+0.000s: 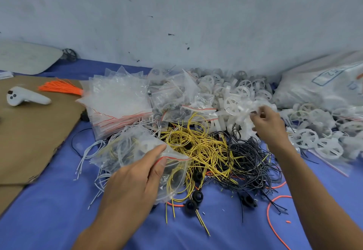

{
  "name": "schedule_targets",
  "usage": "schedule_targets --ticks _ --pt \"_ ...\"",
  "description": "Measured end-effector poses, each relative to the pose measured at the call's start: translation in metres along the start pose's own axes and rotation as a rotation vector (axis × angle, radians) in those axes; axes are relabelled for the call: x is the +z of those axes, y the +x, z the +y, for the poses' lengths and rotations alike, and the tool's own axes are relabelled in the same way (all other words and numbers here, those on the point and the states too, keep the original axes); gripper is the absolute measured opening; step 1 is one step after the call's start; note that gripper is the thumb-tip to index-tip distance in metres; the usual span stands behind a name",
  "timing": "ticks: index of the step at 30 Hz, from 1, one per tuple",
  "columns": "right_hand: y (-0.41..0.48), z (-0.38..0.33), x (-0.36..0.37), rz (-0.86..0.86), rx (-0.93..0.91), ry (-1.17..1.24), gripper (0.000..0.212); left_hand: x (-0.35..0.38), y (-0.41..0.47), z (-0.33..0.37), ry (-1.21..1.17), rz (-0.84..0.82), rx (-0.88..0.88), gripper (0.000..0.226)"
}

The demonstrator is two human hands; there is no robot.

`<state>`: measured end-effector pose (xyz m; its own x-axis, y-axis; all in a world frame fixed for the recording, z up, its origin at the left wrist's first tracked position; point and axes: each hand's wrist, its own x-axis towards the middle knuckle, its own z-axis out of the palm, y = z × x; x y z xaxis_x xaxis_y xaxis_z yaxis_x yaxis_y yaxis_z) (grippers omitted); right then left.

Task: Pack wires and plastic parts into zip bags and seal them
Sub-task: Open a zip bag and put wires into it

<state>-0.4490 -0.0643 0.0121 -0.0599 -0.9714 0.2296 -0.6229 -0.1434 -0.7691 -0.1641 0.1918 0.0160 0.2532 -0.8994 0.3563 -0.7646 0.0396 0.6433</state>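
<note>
Left hand (135, 179): fingers clamped on a clear zip bag (125, 147) at its red-striped mouth, with the thumb on top and the other fingers underneath.
Zip bag: held low over the blue cloth (49, 220), left of centre; thin wires show through it, and its mouth lies over the edge of the yellow wires (200, 143).
Right hand (269, 122): reached out to the white plastic parts (245, 90), fingers curled on one white plastic piece (247, 110); the piece is blurred, so its shape is unclear.
White plastic parts: spoked wheels heaped along the wall, from centre to the right edge.
Wires: the yellow tangle lies in the middle with the black wires (247, 157) just to its right, touching it. White wires (88, 151) are on the left, partly under the bag.
Empty bags (117, 100): a fanned stack behind the wires — filled bags (169, 96) lie beside it.
Black rings (197, 195): a few among the near wire ends.
Cardboard (35, 131): on the far left, carrying a white controller (25, 98) and an orange wire bundle (59, 87).
Large sack (324, 84): against the wall on the right.
</note>
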Motion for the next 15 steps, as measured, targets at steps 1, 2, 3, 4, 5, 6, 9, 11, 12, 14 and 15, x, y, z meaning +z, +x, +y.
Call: schedule_targets --ticks 1,2,3,4,5,6,9,11,12,14,15 --pt "-0.01 -0.007 -0.004 -0.093 0.051 0.245 0.009 0.001 0.001 0.001 0.001 0.003 0.0 0.042" --pt "-0.022 -0.016 -0.008 -0.257 0.077 0.481 0.008 0.002 0.001 0.002 0.006 0.008 0.003 0.041" --pt "-0.035 -0.023 -0.011 -0.458 0.096 0.677 0.014 0.003 0.002 0.004 0.005 0.013 0.008 0.041" --pt "-0.05 -0.028 -0.012 -0.652 0.115 0.788 0.025 0.005 0.002 0.005 -0.003 0.013 0.011 0.042" --pt "-0.068 -0.033 -0.009 -0.819 0.133 0.812 0.035 0.006 0.002 0.005 -0.015 0.011 0.01 0.044" --pt "-0.087 -0.037 -0.002 -0.945 0.138 0.782 0.039 0.007 0.002 0.006 -0.027 0.011 0.007 0.044" --pt "-0.148 -0.048 0.027 -1.082 0.126 0.612 0.021 0.01 -0.001 0.007 -0.014 -0.017 0.016 0.046" --pt "-0.172 -0.057 0.044 -0.998 0.121 0.528 0.012 0.012 -0.003 0.006 0.012 -0.04 0.031 0.051" --pt "-0.178 -0.063 0.051 -0.918 0.115 0.491 0.009 0.012 -0.003 0.006 0.018 -0.055 0.031 0.051" --pt "-0.186 -0.072 0.059 -0.773 0.124 0.492 0.007 0.011 -0.004 0.004 0.031 -0.069 0.038 0.046" --pt "-0.189 -0.078 0.062 -0.719 0.13 0.54 0.009 0.009 -0.005 0.004 0.04 -0.063 0.047 0.042"
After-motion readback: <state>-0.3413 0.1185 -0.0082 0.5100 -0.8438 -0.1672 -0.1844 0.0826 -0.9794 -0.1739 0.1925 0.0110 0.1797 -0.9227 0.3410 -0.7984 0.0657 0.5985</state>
